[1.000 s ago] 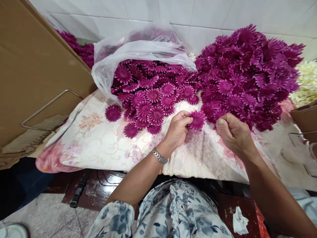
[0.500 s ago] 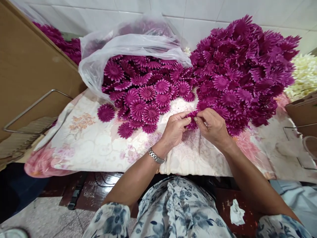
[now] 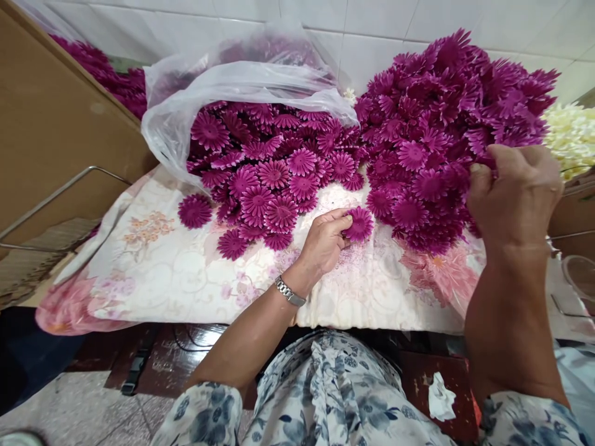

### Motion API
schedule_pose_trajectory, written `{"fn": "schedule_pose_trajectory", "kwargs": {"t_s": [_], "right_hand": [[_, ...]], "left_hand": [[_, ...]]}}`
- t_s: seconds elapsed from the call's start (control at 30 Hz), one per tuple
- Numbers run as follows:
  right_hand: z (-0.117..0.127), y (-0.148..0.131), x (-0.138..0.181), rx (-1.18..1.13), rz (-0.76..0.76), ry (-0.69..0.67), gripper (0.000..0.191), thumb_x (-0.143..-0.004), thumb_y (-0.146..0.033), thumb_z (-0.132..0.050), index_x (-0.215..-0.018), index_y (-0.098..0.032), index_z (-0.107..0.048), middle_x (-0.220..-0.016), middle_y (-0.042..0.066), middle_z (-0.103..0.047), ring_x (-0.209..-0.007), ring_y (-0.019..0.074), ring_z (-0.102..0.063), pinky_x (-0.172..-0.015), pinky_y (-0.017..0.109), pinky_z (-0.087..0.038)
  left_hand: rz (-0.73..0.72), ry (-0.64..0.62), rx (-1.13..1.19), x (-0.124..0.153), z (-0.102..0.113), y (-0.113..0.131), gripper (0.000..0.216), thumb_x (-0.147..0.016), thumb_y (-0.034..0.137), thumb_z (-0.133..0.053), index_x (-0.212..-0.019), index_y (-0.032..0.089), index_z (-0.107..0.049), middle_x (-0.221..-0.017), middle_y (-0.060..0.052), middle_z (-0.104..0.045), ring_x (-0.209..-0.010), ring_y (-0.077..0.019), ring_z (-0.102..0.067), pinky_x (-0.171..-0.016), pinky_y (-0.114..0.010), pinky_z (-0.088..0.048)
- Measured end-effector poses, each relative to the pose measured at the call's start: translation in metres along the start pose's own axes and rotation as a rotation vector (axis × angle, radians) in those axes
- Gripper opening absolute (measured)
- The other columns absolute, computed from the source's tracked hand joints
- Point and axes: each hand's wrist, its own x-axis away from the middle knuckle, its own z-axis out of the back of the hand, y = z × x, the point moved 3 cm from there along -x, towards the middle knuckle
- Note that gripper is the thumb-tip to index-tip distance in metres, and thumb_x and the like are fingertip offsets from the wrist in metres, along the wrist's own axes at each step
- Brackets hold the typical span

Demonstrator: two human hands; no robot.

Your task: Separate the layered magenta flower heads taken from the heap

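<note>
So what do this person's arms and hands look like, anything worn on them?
Both hands are bare, without gloves. The left hand has a silver metal link watch band at the wrist; the right hand has a bare wrist. The left sleeve and right sleeve end near the elbows, white fabric with a blue-grey flower print.

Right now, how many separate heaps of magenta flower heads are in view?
3. One heap spills from the clear plastic bag; a taller heap is by the right hand; a third heap shows behind the cardboard box. More may be hidden there.
</note>
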Motion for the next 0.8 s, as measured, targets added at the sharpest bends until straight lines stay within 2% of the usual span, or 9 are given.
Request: {"fn": "schedule_pose_trajectory", "kwargs": {"t_s": [0.1,0.17,0.23,0.3,0.5,0.57,0.7,0.73,0.8], "right_hand": [[0.005,-0.042,0.023,-0.344,0.231,0.032,0.019,-0.082,-0.027,-0.057,-0.092,-0.014,-0.066,-0.083,0.011,-0.067,-0.079,0.019,-0.058,-0.068,0.033,-0.046],[0.002,-0.079,0.044,-0.653,0.425,-0.133,0.014,-0.08,-0.027,-0.062,-0.089,-0.017,-0.063,-0.079,0.006,-0.065,-0.074,0.0149,-0.057,-0.066,0.028,-0.047],[-0.004,-0.102,0.058,-0.779,0.452,-0.19,0.008,-0.08,-0.026,-0.062,-0.081,-0.019,-0.059,-0.071,0.002,-0.059,-0.069,0.0139,-0.054,-0.061,0.026,-0.046],[-0.01,-0.11,0.064,-0.848,0.426,-0.185,0.007,-0.081,-0.023,-0.06,-0.076,-0.019,-0.056,-0.066,0.0,-0.054,-0.064,0.0131,-0.051,-0.057,0.025,-0.043],[-0.013,-0.104,0.065,-0.898,0.374,-0.143,0.009,-0.083,-0.016,-0.055,-0.074,-0.018,-0.056,-0.063,-0.001,-0.055,-0.061,0.0112,-0.052,-0.055,0.024,-0.041],[-0.008,-0.097,0.061,-0.852,0.334,-0.072,0.008,-0.082,-0.016,-0.055,-0.075,-0.018,-0.057,-0.064,-0.001,-0.056,-0.06,0.0104,-0.052,-0.055,0.023,-0.041],[0.002,-0.051,0.031,-0.453,0.229,0.216,0.011,-0.084,-0.022,-0.055,-0.077,-0.017,-0.061,-0.066,0.002,-0.061,-0.061,0.0116,-0.053,-0.056,0.026,-0.041],[0.003,-0.035,0.021,-0.31,0.183,0.24,0.015,-0.085,-0.026,-0.053,-0.079,-0.016,-0.063,-0.07,0.005,-0.063,-0.066,0.0142,-0.056,-0.06,0.029,-0.043],[0.001,-0.008,0.002,-0.122,0.086,0.149,0.02,-0.084,-0.028,-0.055,-0.091,-0.014,-0.067,-0.085,0.014,-0.066,-0.086,0.0225,-0.059,-0.073,0.04,-0.046]], "left_hand": [[-0.01,-0.038,0.012,0.0,-0.002,-0.001,0.014,-0.062,0.016,-0.067,-0.075,0.011,-0.066,-0.07,-0.001,-0.065,-0.058,-0.0086,-0.057,-0.058,-0.023,-0.048],[-0.012,-0.06,0.016,0.0,-0.003,-0.001,0.015,-0.062,0.015,-0.067,-0.076,0.01,-0.067,-0.068,-0.001,-0.064,-0.058,-0.0076,-0.056,-0.056,-0.021,-0.046],[-0.002,-0.076,0.008,0.001,-0.004,-0.002,0.018,-0.061,0.014,-0.067,-0.079,0.009,-0.068,-0.069,-0.002,-0.065,-0.06,-0.0079,-0.057,-0.057,-0.021,-0.046],[0.008,-0.086,-0.008,0.001,-0.004,-0.003,0.021,-0.06,0.014,-0.068,-0.081,0.009,-0.069,-0.07,-0.003,-0.066,-0.062,-0.0087,-0.058,-0.059,-0.021,-0.047],[-0.014,-0.022,-0.046,-0.001,0.001,-0.005,0.012,-0.06,0.011,-0.068,-0.072,0.011,-0.07,-0.058,0.001,-0.06,-0.051,-0.004,-0.05,-0.051,-0.017,-0.036],[-0.027,0.013,-0.037,-0.003,0.002,-0.004,0.01,-0.06,0.009,-0.066,-0.069,0.011,-0.069,-0.057,0.001,-0.061,-0.05,-0.0044,-0.05,-0.051,-0.017,-0.037],[-0.024,0.035,-0.016,-0.004,0.002,-0.003,0.01,-0.06,0.011,-0.067,-0.07,0.011,-0.068,-0.063,-0.001,-0.066,-0.054,-0.0073,-0.055,-0.054,-0.02,-0.041],[-0.011,0.028,-0.018,-0.003,0.001,-0.002,0.011,-0.06,0.013,-0.067,-0.071,0.011,-0.067,-0.064,-0.002,-0.066,-0.054,-0.0081,-0.056,-0.054,-0.02,-0.041],[0.014,0.012,-0.027,-0.002,0.0,-0.002,0.013,-0.062,0.017,-0.068,-0.073,0.011,-0.066,-0.066,-0.002,-0.067,-0.055,-0.0097,-0.057,-0.054,-0.022,-0.043]]}}
